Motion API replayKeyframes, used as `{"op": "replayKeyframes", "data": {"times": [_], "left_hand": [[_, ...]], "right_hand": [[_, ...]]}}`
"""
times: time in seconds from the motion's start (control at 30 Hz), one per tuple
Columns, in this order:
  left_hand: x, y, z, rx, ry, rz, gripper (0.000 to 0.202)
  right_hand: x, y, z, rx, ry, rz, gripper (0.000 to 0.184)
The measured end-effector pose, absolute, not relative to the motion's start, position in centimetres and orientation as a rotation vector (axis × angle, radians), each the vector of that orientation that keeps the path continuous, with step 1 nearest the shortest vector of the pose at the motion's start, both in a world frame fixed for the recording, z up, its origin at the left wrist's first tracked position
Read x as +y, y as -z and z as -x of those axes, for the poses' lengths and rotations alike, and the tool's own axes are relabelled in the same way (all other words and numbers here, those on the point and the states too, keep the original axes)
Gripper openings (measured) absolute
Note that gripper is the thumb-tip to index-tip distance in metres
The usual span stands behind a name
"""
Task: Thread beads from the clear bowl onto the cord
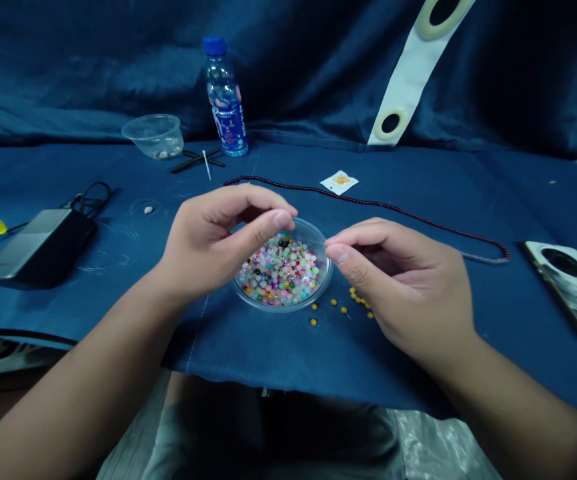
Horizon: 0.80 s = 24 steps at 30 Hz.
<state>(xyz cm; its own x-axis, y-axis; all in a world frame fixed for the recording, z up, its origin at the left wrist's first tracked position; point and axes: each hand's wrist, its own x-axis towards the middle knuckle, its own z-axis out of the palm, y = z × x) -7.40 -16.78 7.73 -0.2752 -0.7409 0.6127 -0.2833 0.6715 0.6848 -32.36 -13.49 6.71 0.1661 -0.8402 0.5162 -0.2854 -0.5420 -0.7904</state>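
A round clear plastic bowl [282, 309] full of small multicoloured beads [283, 273] stands on the blue cloth. Over its upper left side is my left hand [218, 240], thumb and forefinger pinched together. My right hand [411, 283] pinches in the same way just beyond the bowl's right rim. Whatever lies between the fingertips of either hand is too fine to make out. Several loose yellow beads [313, 322] lie in front of the bowl, some partly behind my right hand. Behind both hands runs a long strand of dark red beads [368, 202].
A clear tub [152, 130], a blue-capped bottle [227, 100], and crossed dark sticks [193, 162] stand or lie at the back left. A black-and-grey device [43, 247] with a cable is at left. A small white packet [339, 182] lies behind the strand; a phone [571, 290] is at right.
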Motion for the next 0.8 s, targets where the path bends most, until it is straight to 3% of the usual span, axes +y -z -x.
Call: {"op": "replayKeyframes", "data": {"times": [0.1,0.23,0.37,0.7,0.8], "left_hand": [[-17.9,-8.5,7.7,-2.104,0.425,-1.050,0.012],[-18.7,-9.4,9.2,-2.748,-0.005,-1.358,0.017],[-18.4,-9.2,10.4,-2.911,-0.300,-1.485,0.020],[-18.5,-9.0,10.0,-2.933,-0.269,-1.482,0.020],[-18.2,-9.2,8.8,-2.789,-0.117,-1.357,0.015]], "right_hand": [[-14.1,-6.5,32.5,1.114,1.424,1.820,0.011],[-14.6,-6.3,32.6,1.149,1.459,1.711,0.009],[-14.8,-6.2,32.6,1.168,1.472,1.671,0.008],[-14.7,-6.6,32.3,1.173,1.457,1.664,0.007],[-14.6,-6.6,32.4,1.210,1.462,1.711,0.008]]}}
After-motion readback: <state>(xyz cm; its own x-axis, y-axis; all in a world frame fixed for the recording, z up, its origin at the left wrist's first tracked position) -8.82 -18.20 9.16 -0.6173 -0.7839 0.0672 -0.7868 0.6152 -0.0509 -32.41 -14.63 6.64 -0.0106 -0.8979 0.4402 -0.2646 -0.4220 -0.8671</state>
